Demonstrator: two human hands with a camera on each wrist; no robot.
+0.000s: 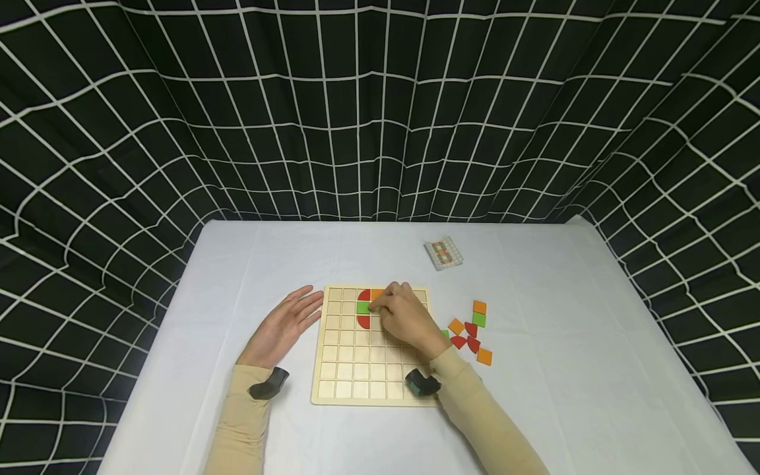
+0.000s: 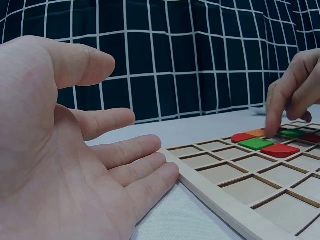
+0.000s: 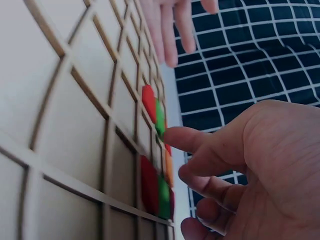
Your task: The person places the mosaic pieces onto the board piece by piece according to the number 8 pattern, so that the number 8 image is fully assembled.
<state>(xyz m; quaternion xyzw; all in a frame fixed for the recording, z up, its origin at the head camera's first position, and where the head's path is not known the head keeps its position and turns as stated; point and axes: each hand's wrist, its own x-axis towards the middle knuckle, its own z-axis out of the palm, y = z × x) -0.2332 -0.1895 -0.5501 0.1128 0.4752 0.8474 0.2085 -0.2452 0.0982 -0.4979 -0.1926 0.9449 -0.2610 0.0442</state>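
My right hand is over the upper part of the wooden grid board. Its index finger touches the green square tile by the tip, while the other fingers bend loosely. Red quarter-round tiles lie in the cells above and below that green one, and an orange tile sits at the top. In the right wrist view another red tile and a green tile are set in the grid. Beside the board's left edge, my left hand holds nothing, with its fingers extended.
Right of the board lie loose orange squares, red quarter-rounds and green squares. A small stack of pattern cards rests farther back on the white table. Black curtains with a white grid surround the table.
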